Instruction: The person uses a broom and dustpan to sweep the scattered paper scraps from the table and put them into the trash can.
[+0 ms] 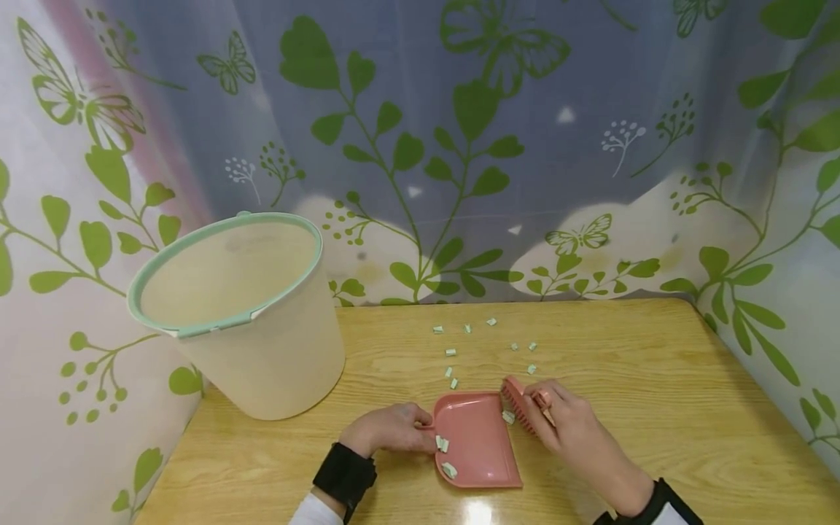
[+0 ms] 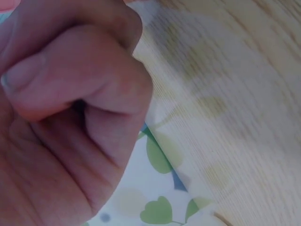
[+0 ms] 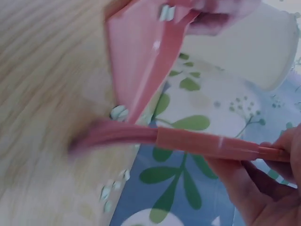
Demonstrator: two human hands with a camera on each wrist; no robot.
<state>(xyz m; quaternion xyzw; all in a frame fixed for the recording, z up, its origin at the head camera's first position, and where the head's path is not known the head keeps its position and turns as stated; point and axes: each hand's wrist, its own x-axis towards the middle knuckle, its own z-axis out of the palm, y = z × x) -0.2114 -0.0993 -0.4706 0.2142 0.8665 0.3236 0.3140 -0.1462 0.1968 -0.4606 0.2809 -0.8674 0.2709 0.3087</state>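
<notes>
A pink dustpan (image 1: 475, 445) lies on the wooden table, its mouth facing right. My left hand (image 1: 394, 429) grips its handle at the left side; the curled fingers (image 2: 80, 70) fill much of the left wrist view. In my right hand (image 1: 577, 430) is a small pink brush (image 1: 520, 405), its bristles at the far right corner of the dustpan. A pale green paper scrap (image 1: 508, 417) sits at the dustpan's lip beside the bristles. More scraps (image 1: 449, 470) lie inside the pan along its left side. The right wrist view shows the brush (image 3: 188, 141) held by its handle.
Several pale scraps (image 1: 450, 352) are scattered on the table (image 1: 623, 364) beyond the dustpan. A large cream bucket (image 1: 282, 357) with a mint green rim stands at the left. Leaf-patterned cloth (image 1: 420, 182) hangs behind the table and at both sides.
</notes>
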